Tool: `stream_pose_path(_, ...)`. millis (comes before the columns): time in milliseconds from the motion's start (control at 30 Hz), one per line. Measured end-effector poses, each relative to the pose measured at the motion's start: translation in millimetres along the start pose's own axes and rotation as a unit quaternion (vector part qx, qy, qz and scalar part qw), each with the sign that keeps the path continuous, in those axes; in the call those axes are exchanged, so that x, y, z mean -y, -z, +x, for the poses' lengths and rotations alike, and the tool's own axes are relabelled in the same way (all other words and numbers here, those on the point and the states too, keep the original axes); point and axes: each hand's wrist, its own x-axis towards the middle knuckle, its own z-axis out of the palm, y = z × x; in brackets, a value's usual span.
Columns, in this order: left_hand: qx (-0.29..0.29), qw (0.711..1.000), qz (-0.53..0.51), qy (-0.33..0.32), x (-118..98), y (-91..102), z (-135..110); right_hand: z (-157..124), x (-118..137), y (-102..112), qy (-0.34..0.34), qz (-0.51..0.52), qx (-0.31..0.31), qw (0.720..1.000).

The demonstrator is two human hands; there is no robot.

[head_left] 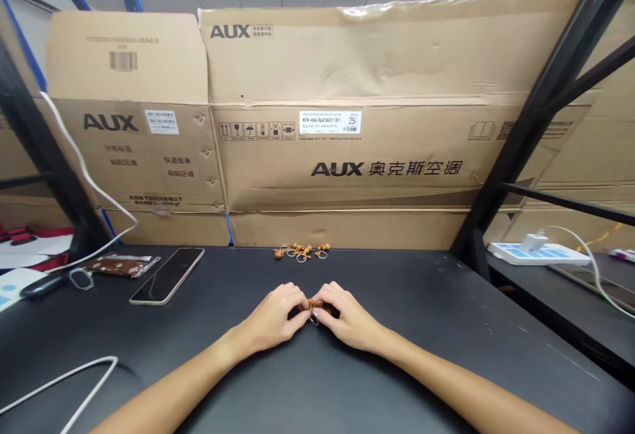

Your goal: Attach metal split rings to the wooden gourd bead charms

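Note:
My left hand (272,315) and my right hand (350,318) meet at the middle of the black table (421,328). Their fingertips pinch a small brown beaded piece (313,303), with a metal ring (314,318) hanging below it. The fingers hide most of the piece. Farther ahead, near the table's back edge, lies a small heap of brown beaded pieces with metal rings (301,252). Neither hand touches that heap.
A smartphone (167,276) and a brown packet (122,265) lie at the left, beside a white cable (64,384). Flattened AUX cardboard boxes (317,110) stand behind the table. A white power strip (538,254) sits on a lower surface at the right, and black shelf uprights flank the table.

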Motion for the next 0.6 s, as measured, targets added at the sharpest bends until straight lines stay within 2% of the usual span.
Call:
stream_pose_path(233, -0.004, 0.998, -0.064, 0.029, -2.0, 3.3, 3.1, -0.3, -0.6, -0.1, 0.005, 0.006, 0.000, 1.000)
stream_pose_path(600, -0.010, 0.995, -0.076, 0.066, 3.9, 6.9, 5.0, -0.2, -2.5, -0.2, 0.001, 0.010, -0.005, 1.000)
